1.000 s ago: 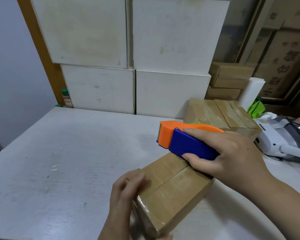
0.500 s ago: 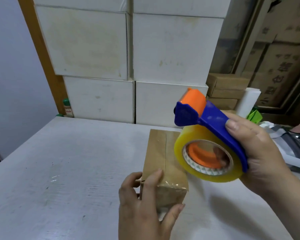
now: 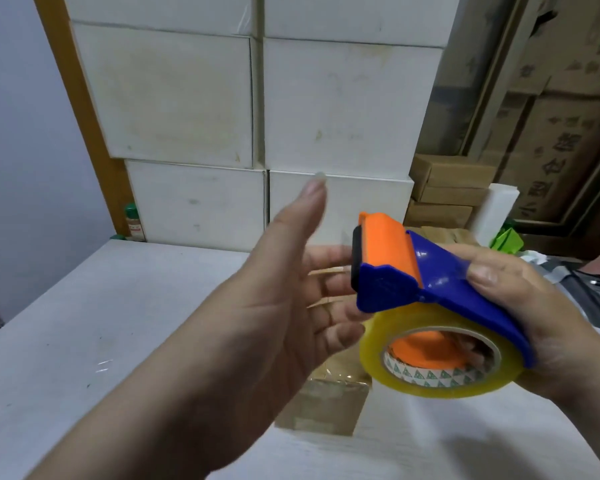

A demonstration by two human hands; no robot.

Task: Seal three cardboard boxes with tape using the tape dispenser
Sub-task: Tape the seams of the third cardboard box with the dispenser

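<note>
Both hands have left the small cardboard box (image 3: 326,407), which now lies untouched on the white desk (image 3: 118,341) towards its near edge, clear tape over its top. The left hand (image 3: 278,306), half a second ago pressing that box, is up with fingers spread, reaching for the blade end of the blue-and-orange tape dispenser (image 3: 430,306), gripped by the right hand (image 3: 541,323). Probably freeing the tape end for another strip

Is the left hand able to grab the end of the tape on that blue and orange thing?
Probably yes. The left hand is open, with its fingers right beside the orange front of the tape dispenser, which the right hand holds up above the brown box. Nothing sits between them. The loose tape end itself is not clear.
</note>
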